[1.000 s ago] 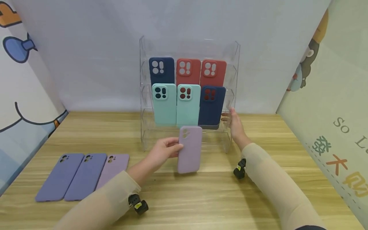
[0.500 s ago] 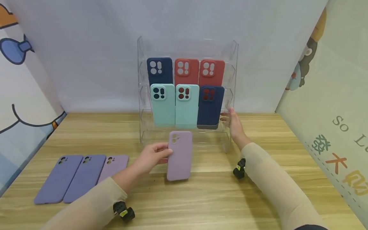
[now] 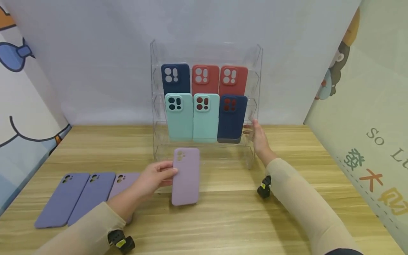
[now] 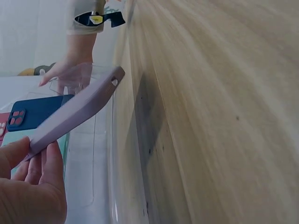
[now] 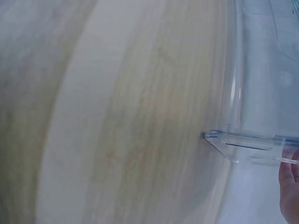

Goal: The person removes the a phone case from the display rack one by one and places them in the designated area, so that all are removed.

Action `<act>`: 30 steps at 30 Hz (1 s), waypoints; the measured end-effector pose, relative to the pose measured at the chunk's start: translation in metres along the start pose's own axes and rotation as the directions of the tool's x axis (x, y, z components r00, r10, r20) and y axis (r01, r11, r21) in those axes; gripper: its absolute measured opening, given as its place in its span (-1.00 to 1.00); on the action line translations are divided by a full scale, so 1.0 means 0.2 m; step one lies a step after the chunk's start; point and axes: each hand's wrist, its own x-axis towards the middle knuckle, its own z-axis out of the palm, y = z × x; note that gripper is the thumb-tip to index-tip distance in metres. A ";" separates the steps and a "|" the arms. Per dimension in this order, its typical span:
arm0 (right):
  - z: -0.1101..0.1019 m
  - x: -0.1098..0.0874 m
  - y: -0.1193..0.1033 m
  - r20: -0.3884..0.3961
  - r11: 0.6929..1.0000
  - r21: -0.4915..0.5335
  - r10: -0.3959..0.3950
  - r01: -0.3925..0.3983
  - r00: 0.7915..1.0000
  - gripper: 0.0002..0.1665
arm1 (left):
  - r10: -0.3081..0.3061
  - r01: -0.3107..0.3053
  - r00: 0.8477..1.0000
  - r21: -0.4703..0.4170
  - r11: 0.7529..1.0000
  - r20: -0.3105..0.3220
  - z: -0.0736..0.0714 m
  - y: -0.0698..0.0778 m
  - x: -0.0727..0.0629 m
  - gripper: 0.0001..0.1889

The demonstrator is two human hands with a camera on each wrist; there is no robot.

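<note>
My left hand (image 3: 151,179) pinches a light lilac phone case (image 3: 186,177) by its left edge, thumb in front and fingers behind. The case stands upright over the table, in front of the clear acrylic display rack (image 3: 207,53). In the left wrist view, the same case (image 4: 77,109) is seen edge-on between thumb and fingers. My right hand (image 3: 262,141) grips the rack's right side panel, its fingers showing through the plastic. Only part of that hand (image 5: 290,191) enters the right wrist view. Two rows of cases fill the rack: navy (image 3: 232,120), red (image 3: 205,79) and mint (image 3: 179,120).
On the table at left lie two violet phone cases (image 3: 62,202) (image 3: 92,198) and a lilac one (image 3: 124,182), partly hidden by my left forearm. A white backdrop stands behind the rack. Printed panels (image 3: 366,124) flank both sides of the wooden table.
My left hand has moved left and slightly toward me with the lilac case, away from the rack's front. The right hand stays on the rack's side.
</note>
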 end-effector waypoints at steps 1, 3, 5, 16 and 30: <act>0.00 0.00 0.00 0.008 1.000 -0.003 0.000 0.000 1.000 -0.28 | -0.006 0.006 1.000 -0.003 1.000 0.000 -0.01 0.00 -0.01 -0.53; 0.00 0.00 -0.01 0.020 1.000 0.000 0.000 0.000 1.000 -0.28 | -0.019 0.019 1.000 -0.008 1.000 -0.006 -0.04 -0.01 -0.03 -0.53; 0.01 -0.01 -0.03 0.021 1.000 0.008 0.003 -0.003 1.000 -0.30 | -0.029 0.029 1.000 -0.019 0.999 -0.010 -0.07 -0.01 -0.05 -0.51; 0.00 -0.01 -0.02 0.007 1.000 -0.008 -0.005 0.005 1.000 -0.28 | -0.107 0.111 0.992 0.048 0.993 -0.072 -0.17 -0.01 -0.13 -0.40; -0.01 -0.01 0.01 0.014 0.999 -0.010 -0.040 0.040 0.999 -0.22 | -0.119 0.123 0.991 0.074 0.990 -0.057 -0.28 -0.09 -0.17 -0.38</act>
